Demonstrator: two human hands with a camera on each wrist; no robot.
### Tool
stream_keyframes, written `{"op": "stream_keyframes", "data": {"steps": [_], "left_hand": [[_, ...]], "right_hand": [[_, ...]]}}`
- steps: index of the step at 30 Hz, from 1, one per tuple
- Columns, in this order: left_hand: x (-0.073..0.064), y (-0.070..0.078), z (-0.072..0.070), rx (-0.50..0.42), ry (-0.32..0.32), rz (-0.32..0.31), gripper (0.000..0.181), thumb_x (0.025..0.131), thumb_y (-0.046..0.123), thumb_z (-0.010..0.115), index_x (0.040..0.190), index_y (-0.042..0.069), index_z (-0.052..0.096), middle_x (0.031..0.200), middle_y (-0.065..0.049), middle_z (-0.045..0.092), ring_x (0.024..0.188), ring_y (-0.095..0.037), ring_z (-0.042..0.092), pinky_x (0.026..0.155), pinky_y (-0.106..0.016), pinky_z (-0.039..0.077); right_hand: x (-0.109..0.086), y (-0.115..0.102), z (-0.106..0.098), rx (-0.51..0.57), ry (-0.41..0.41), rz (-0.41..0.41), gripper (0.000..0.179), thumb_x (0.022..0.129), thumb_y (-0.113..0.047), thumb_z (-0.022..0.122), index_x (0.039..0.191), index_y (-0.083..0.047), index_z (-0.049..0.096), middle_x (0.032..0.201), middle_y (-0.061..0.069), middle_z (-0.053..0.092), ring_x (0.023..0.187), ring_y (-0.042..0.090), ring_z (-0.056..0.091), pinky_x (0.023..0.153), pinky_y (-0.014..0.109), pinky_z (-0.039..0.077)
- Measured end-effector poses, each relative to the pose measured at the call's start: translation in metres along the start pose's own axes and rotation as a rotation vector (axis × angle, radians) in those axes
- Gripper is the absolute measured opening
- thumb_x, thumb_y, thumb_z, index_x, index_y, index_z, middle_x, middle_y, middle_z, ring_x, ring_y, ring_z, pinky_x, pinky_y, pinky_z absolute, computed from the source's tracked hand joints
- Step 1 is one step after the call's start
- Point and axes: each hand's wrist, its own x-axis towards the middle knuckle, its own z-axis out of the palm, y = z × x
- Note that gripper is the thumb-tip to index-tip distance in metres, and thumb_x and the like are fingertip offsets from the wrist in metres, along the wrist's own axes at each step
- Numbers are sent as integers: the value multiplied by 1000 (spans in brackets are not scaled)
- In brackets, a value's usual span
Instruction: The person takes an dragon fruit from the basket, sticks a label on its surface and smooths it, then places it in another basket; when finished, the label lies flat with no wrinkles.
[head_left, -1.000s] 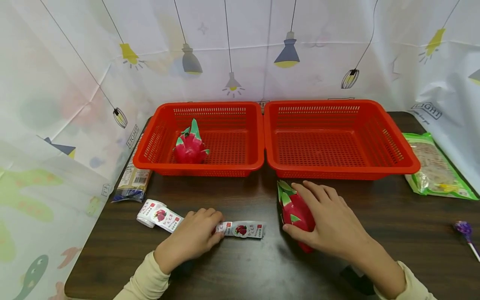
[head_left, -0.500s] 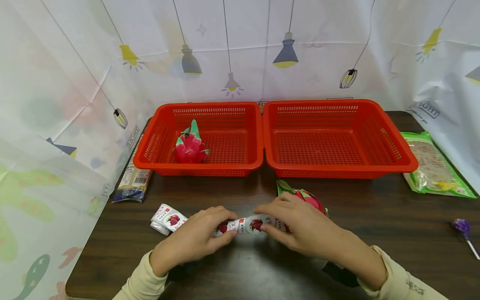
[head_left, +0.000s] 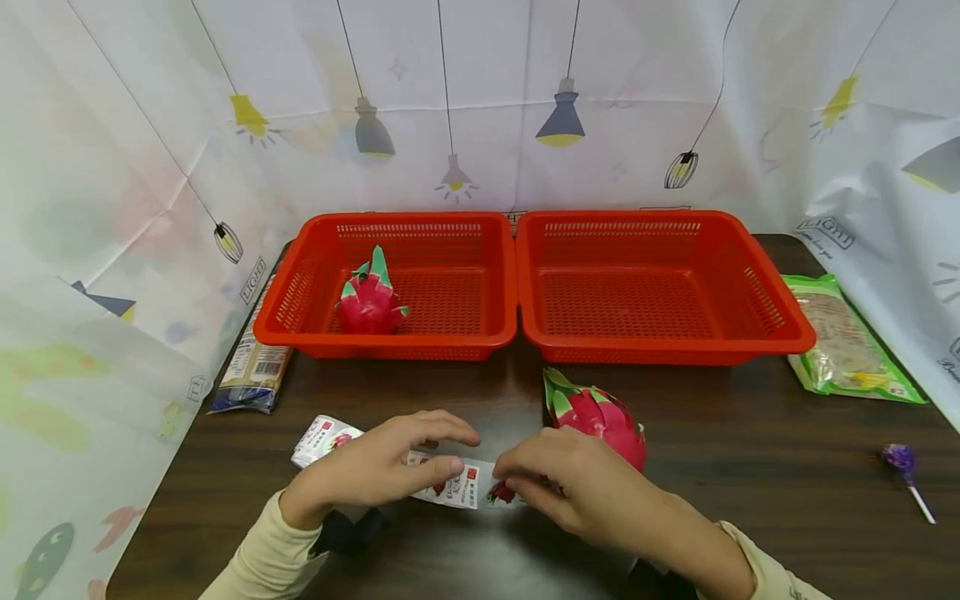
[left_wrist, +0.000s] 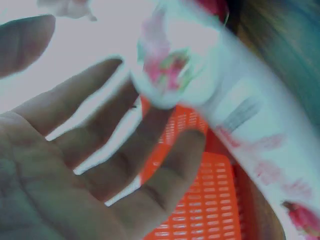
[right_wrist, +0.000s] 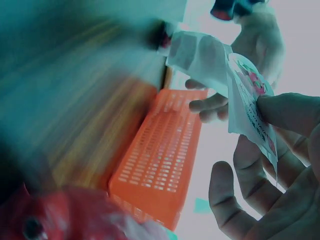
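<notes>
A strip of white stickers (head_left: 461, 490), printed with dragon fruit pictures, runs from a small roll (head_left: 315, 440) on the left across the space between the hands. Its free end is pinched between thumb and fingers of my right hand (head_left: 585, 487); the right wrist view shows the thumb on the end sticker (right_wrist: 250, 82). My left hand (head_left: 382, 467) is over the middle of the strip, its fingers loose and apart in the left wrist view. Behind the right hand a red dragon fruit (head_left: 603, 421) with green leaf tips lies on the dark table, partly covered by that hand.
Two red plastic baskets stand side by side at the back; the left basket (head_left: 420, 342) holds another dragon fruit (head_left: 369, 304). A packet (head_left: 251, 367) lies at far left. On the right are a green-edged bag (head_left: 847, 337) and a purple lollipop (head_left: 900, 458).
My right hand has left the dragon fruit, moved left and taken the sticker strip's end. The left hand has loosened its fingers from the strip. The dragon fruit on the table has turned slightly.
</notes>
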Motion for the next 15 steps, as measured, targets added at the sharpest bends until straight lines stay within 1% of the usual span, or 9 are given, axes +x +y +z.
{"op": "stream_keyframes", "data": {"steps": [2,4,6,8,10,12,15], "left_hand": [[4,-6,-5,-65,-46,46,30,104,23,58,130,11,67,130,-5,67,114,-16,64,101,-34,53],[9,-13,-8,-136,-104,55,26,104,21,58,124,9,69,121,-8,70,99,-13,67,90,-30,57],[14,-20,-9,-194,-158,37,24,104,21,59,120,7,71,112,-9,72,87,-10,66,79,-27,58],[17,-27,-8,-263,-196,10,21,102,20,62,114,6,72,100,-10,71,79,-9,65,72,-26,57],[19,-33,-8,-320,-215,-9,17,101,18,64,108,5,72,90,-12,68,73,-9,62,66,-25,54],[20,-36,-6,-360,-216,-15,16,99,17,65,102,3,71,84,-14,65,69,-9,59,63,-23,51],[22,-39,-3,-383,-202,-9,16,98,16,68,97,0,70,79,-14,64,65,-7,57,58,-22,47]], "right_hand": [[-1,-2,3,10,11,-12,19,91,-9,75,105,-21,72,96,-16,73,87,-1,63,80,21,53],[-2,-3,5,12,18,-14,16,93,-11,73,104,-22,72,95,-16,73,86,-2,63,80,20,52],[-4,-4,6,21,18,-7,16,93,-11,73,104,-22,72,95,-16,72,86,-2,62,80,20,51],[-4,-5,7,31,17,0,16,93,-11,73,104,-22,72,95,-16,72,86,-2,62,80,21,52],[-5,-5,7,43,16,8,18,91,-9,75,104,-22,72,95,-17,72,85,-2,61,80,20,52],[-6,-5,7,55,12,19,19,91,-9,75,105,-22,71,95,-17,71,86,-1,61,80,20,52],[-8,-5,8,66,6,36,19,92,-9,75,105,-22,71,96,-17,71,87,-1,61,80,20,52]]}}
